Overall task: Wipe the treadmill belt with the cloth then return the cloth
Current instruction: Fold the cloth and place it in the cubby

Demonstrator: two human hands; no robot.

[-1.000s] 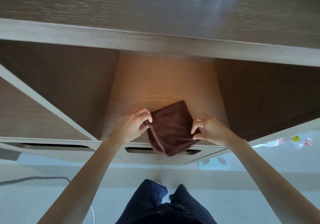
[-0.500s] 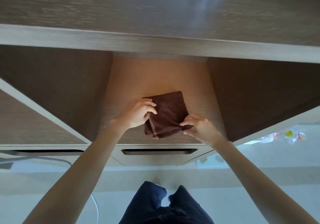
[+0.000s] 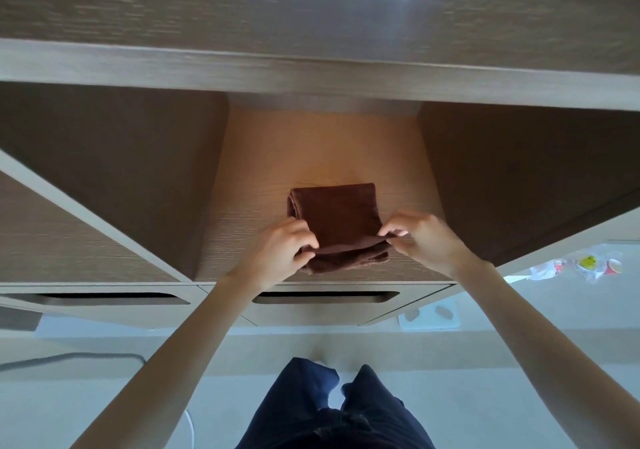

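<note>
Cloth (image 3: 337,220) turned square (was skewed); left hand (image 3: 282,252), right hand (image 3: 427,240) pinch corners.

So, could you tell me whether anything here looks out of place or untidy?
Only crumpled plastic wrappers on the floor, right of the cabinet. The folded brown cloth lies squarely on the shelf, left hand and right hand pinching its near corners.

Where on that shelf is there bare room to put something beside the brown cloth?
Bare shelf lies behind the cloth, toward the back. There is also a strip between the cloth and the left wall, and another toward the right wall. The front is crowded: the left hand and right hand pinch the cloth's near corners there.
</note>
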